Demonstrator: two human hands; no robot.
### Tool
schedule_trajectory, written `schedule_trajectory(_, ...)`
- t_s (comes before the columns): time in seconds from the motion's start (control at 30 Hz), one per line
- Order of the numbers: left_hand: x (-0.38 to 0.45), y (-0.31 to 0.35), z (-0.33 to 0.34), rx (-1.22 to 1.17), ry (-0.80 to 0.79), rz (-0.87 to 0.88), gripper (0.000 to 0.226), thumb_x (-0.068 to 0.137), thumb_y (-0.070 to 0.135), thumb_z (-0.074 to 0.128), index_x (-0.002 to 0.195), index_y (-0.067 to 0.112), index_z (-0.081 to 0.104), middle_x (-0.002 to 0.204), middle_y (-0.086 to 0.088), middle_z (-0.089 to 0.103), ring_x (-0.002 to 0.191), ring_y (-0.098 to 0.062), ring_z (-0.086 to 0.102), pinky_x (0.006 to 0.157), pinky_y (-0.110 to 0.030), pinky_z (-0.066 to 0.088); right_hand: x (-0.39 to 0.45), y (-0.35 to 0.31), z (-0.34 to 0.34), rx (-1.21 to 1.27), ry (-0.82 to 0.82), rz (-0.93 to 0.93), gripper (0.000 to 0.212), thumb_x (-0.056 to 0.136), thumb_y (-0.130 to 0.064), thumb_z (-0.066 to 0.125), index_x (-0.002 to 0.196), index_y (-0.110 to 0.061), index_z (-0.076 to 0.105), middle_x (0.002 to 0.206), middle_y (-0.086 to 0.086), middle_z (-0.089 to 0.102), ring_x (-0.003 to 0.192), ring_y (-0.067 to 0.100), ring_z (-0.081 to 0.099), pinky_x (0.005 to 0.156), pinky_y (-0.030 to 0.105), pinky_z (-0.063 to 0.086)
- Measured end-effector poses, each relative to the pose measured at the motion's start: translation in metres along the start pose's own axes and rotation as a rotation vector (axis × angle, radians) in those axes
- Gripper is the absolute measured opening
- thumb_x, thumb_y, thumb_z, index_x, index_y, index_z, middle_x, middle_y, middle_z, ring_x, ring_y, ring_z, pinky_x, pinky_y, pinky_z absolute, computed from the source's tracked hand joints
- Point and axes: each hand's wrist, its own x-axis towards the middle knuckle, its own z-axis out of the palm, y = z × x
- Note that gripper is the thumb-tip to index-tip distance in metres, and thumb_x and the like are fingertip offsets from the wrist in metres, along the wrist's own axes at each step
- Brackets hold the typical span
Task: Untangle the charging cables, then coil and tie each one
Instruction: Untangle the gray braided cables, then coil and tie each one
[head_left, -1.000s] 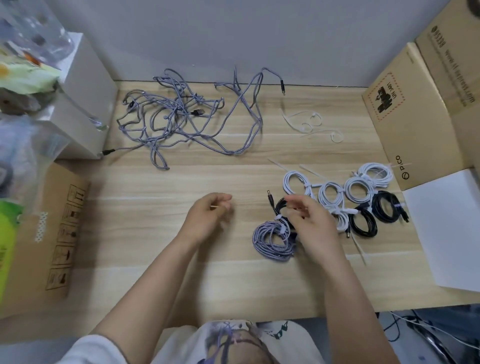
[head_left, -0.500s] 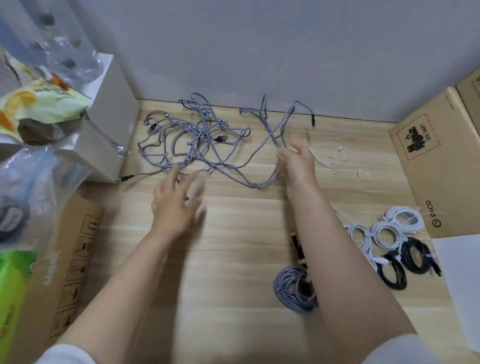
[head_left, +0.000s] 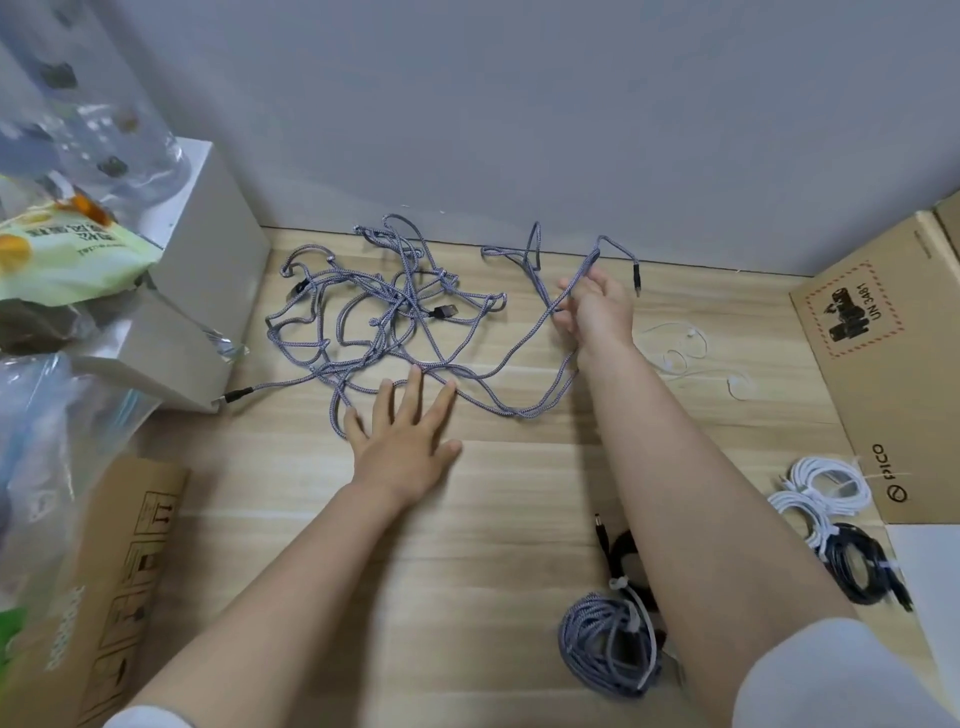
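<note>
Both arms are stretched forward, far from the body. The left hand (head_left: 402, 441) is laid flat, palm down, fingers straight and spread. The right hand (head_left: 592, 306), farther off, is curled, its fingers pinched together.

The wooden counter (head_left: 493, 499) carries a grey cable tangle (head_left: 395, 322) at the far side. My left hand (head_left: 402, 441) lies flat at its near edge. A coiled grey cable (head_left: 597, 649) sits near me on the right, beside white coils (head_left: 826, 483) and black coils (head_left: 857, 566). White ties (head_left: 685, 353) lie far right. Cardboard boxes flank both sides: left box (head_left: 104, 587), right box (head_left: 883, 364).
</note>
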Motion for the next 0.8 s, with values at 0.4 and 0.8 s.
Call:
schedule_trajectory(0.4,-0.010,0.065,-0.064,-0.515,0.447,0.135,0.010,0.091,0.031,0.055,0.101,0.031,0.059,0.098,0.006,0.071,0.097,-0.023,0.063,0.083,-0.040,0.048,-0.069,0.002,-0.021,-0.892,-0.144,-0.672,0.031,0.090,-0.037,0.057,0.070,-0.014,0.064,0.049,0.000,0.048,0.061,0.025,0.039,0.055,0.034,0.032)
schedule_trajectory(0.8,-0.007,0.014,-0.096,-1.306,0.385,-0.034,0.026,0.095,0.018,0.056,0.072,0.015,0.045,0.067,-0.005,0.053,0.061,-0.013,0.059,0.058,-0.027,0.056,-0.147,-0.001,-0.074,0.034,-0.395,-0.508,0.059,0.073,-0.036,0.061,0.060,0.021,0.049,0.058,-0.010,0.037,0.058,0.005,0.035,0.061,0.013,0.033)
